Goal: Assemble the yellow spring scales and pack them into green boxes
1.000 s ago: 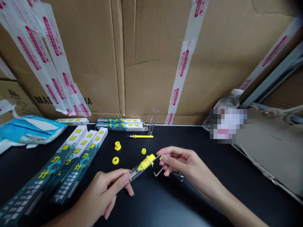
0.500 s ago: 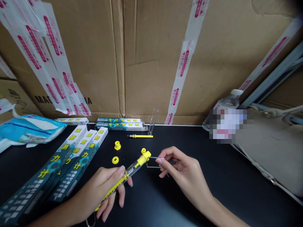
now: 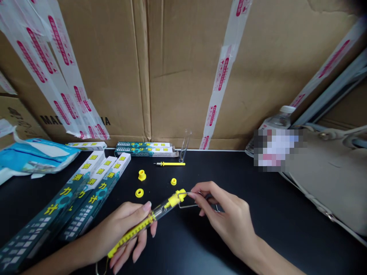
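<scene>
Glossy plastic tube (image 3: 159, 211), smooth yellow plastic cap (image 3: 174, 198), shiny metal wire (image 3: 187, 206), matt cardboard box (image 3: 183, 99).

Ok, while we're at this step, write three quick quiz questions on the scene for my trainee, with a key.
1. Multiple choice: the bare right hand pinches (a) a clear plastic bottle, (b) a bent silver wire, (c) a soft blue packet.
2. True or false: the slim yellow rod with a silvery tip lies on the black table, touched by neither hand.
3. Short answer: which hand holds the clear tube with yellow parts inside?
Key: 1 b; 2 true; 3 the left hand.
</scene>
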Tool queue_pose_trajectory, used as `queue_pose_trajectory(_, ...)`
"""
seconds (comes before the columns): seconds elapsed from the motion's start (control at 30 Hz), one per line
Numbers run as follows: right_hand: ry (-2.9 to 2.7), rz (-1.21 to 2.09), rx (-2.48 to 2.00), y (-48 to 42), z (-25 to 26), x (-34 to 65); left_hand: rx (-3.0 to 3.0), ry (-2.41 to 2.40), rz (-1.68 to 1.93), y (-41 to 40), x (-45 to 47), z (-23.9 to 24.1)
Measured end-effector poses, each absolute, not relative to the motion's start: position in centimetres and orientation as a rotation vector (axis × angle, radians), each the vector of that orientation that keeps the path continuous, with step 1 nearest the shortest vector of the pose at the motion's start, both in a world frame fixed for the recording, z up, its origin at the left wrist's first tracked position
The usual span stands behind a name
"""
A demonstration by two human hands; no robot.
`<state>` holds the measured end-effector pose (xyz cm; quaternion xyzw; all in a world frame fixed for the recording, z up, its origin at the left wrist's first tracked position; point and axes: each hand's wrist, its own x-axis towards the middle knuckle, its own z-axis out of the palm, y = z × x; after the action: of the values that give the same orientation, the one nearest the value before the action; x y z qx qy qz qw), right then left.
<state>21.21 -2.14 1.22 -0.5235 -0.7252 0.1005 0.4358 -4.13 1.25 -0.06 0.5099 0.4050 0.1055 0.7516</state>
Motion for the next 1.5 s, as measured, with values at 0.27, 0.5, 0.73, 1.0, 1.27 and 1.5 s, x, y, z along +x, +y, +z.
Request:
queue_pose_trajectory(0.27,-1.811,0.176,-1.293,-2.3,1.4,21.1,1.076,0.863,0.223,1.5,-4.1,0.0)
queue_pose_trajectory(0.5,-1.863,0.076,-1.254,-2.5,1.1,21.1,1.090,0.909,0.192,1.4,-4.2,0.3)
queue_pose_trajectory(0.73,-1.885,0.006,-1.172,-2.7,1.0,21.1,1.088,0.878,0.171,1.7,-4.6,0.1)
queue_pose_trajectory(1.0,-1.988,-0.115,-1.196,-2.8,0.9,21.0,1.304,1.021,0.185,0.6,-4.2,0.6)
queue_pose_trajectory(1.27,-2.102,-0.281,-1.202,-2.6,0.8,22.0,1.209,0.935,0.070,1.3,-4.5,1.3)
queue_pose_trajectory(1.5,-2.023,-0.327,-1.109,-2.5,0.8,21.7,0.962,0.743,0.012,2.3,-5.0,-0.5)
